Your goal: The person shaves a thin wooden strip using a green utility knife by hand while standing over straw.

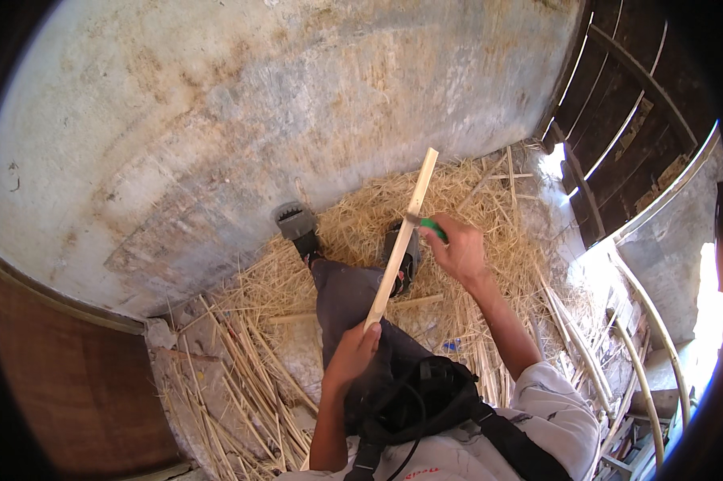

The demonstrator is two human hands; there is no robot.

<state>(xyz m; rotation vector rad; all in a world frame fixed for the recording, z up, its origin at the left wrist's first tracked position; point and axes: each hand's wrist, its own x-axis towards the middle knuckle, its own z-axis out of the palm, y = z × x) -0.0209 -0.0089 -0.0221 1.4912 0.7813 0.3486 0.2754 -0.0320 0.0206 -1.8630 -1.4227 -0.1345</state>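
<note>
- Left hand [352, 353] pinches the near end of the wooden strip [401, 243], seemingly to steady it.
- Right hand [461, 248] grips a green-handled tool [433, 228] at the strip's right edge.
- The strip slants above the legs [347, 295], likely for working room.

Free air left of wooden strip [396, 256]; wall [297, 120] blocks beyond

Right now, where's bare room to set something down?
Barest: a floor patch between the straw and dark wooden planks; a smaller one between trouser leg and thin strips. Crowded: straw around both shoes, thin strips lower left, poles lower right. Left hand, right hand and wooden strip block the middle.
</note>
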